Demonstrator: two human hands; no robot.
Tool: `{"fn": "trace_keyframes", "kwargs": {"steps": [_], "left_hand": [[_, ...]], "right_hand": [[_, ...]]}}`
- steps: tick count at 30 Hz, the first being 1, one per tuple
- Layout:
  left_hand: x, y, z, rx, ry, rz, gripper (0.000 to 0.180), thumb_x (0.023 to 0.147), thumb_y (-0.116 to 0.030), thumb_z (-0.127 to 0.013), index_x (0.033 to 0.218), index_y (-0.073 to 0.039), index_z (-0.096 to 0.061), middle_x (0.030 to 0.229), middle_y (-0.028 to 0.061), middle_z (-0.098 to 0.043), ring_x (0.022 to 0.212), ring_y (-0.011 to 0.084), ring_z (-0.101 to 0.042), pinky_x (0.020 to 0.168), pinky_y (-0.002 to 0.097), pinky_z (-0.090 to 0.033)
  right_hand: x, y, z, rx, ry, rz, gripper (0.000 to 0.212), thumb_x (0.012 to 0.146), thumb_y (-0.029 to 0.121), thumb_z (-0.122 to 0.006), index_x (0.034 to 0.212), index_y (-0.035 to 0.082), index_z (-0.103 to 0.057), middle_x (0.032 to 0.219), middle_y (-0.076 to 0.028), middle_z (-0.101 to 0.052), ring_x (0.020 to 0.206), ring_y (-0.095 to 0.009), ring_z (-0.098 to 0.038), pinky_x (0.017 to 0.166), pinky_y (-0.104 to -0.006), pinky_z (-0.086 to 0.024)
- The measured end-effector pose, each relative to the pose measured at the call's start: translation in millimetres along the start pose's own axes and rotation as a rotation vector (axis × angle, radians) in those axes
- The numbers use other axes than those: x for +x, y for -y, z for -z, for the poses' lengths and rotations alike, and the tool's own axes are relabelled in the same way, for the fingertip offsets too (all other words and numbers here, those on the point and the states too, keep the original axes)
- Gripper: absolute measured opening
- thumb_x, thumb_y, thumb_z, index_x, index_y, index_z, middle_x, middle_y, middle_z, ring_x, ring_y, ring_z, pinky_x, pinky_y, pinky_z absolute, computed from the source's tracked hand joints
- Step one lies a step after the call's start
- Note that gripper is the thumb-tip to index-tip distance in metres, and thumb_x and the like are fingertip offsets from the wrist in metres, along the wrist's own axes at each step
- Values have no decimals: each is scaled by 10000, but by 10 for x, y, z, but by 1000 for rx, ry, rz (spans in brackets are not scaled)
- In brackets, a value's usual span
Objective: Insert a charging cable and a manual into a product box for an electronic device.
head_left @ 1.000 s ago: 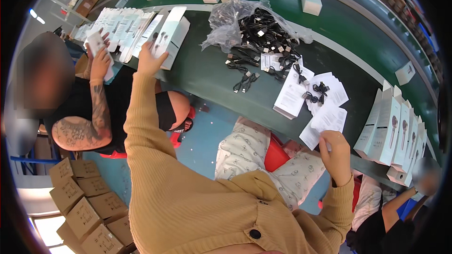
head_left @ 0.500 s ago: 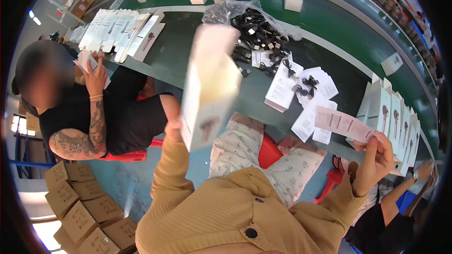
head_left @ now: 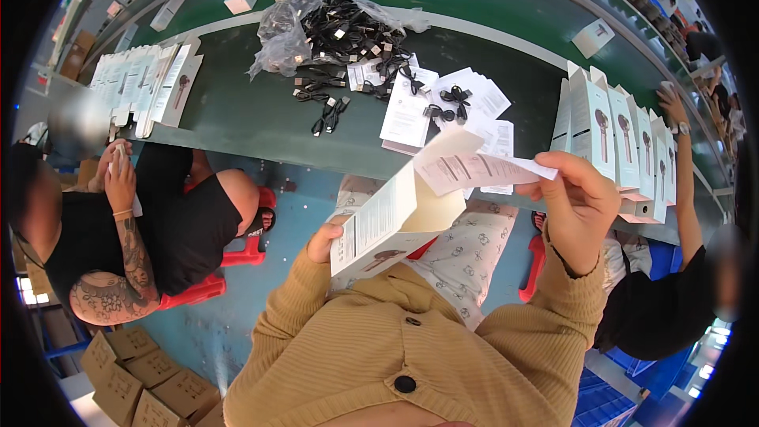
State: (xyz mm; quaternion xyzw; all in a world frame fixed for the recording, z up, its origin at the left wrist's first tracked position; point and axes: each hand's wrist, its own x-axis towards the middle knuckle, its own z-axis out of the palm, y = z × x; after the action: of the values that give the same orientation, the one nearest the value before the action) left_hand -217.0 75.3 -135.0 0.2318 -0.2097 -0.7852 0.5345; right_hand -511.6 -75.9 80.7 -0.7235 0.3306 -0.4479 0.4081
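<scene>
My left hand (head_left: 324, 242) is closed round the lower end of a white carton (head_left: 375, 225), tilted, with its top flap up and its mouth facing right. A picture of a small device is printed on its side. Between the thumb and fingers of my right hand (head_left: 581, 205) is the end of a printed paper leaflet (head_left: 482, 170). The leaflet's far end lies at the carton's mouth, by the raised flap; whether it touches the inside I cannot tell. Beyond the carton lie a stack of leaflets (head_left: 407, 115) and several coiled black cables (head_left: 328, 115).
Cables fill a clear plastic bag (head_left: 277, 39) on the green table (head_left: 229, 103). Upright cartons (head_left: 597, 126) stand at right, more (head_left: 134, 87) at left. Boxes lie on the conveyor (head_left: 458, 0) behind. A person (head_left: 103, 237) sits at left, another (head_left: 664, 292) at right. Brown boxes (head_left: 150, 372) stack lower left.
The carton has come down and tilted to the right. My right hand has brought the leaflet leftward to its mouth. The view has shifted, and the person at right now reaches toward the conveyor.
</scene>
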Motion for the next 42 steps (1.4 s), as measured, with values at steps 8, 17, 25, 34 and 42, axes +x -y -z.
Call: {"fn": "trace_keyframes", "kwargs": {"steps": [8, 17, 25, 34, 42], "left_hand": [[10, 170, -52, -91, -104, 54, 718, 796, -381, -442, 1306, 123, -411, 1266, 211, -549, 1109, 251, -585, 951, 312, -441], [152, 171, -106, 117, 143, 199, 772, 786, -424, -504, 1345, 95, -385, 1309, 182, -514, 1181, 225, -525, 995, 322, -395], [90, -29, -365, 387, 172, -54, 1050, 666, -380, -786, 1432, 43, -205, 1363, 118, -408, 1253, 183, -396, 1042, 318, -307], [-376, -82, -86, 540, -182, -198, 889, 658, -111, -737, 1405, 31, -277, 1311, 109, -452, 1239, 198, -400, 1052, 328, -279], [-537, -154, -70, 748, -391, -290, 830, 668, -27, -753, 1375, 15, -320, 1307, 149, -491, 1210, 238, -478, 1029, 387, -353]], "right_hand": [[168, -100, 8, -22, 110, -83, 129, 855, -60, -566, 949, -38, -652, 817, -88, -655, 630, -122, -639, 570, -211, -486], [291, -130, -297, -248, 577, 0, 223, 792, 27, -669, 1014, 8, -666, 782, -101, -660, 555, -138, -598, 513, -229, -453], [265, -268, -698, -130, 715, -31, 250, 800, 57, -687, 1043, 5, -659, 911, -127, -669, 584, -155, -575, 510, -237, -443], [1174, -871, -1902, -888, 508, 597, 168, 732, 65, -650, 898, 37, -652, 891, -90, -593, 848, -257, -590, 659, -369, -499], [1300, -1246, -2095, -969, 694, 618, 71, 697, 71, -627, 740, 44, -676, 814, -124, -649, 820, -281, -632, 671, -404, -506]]}}
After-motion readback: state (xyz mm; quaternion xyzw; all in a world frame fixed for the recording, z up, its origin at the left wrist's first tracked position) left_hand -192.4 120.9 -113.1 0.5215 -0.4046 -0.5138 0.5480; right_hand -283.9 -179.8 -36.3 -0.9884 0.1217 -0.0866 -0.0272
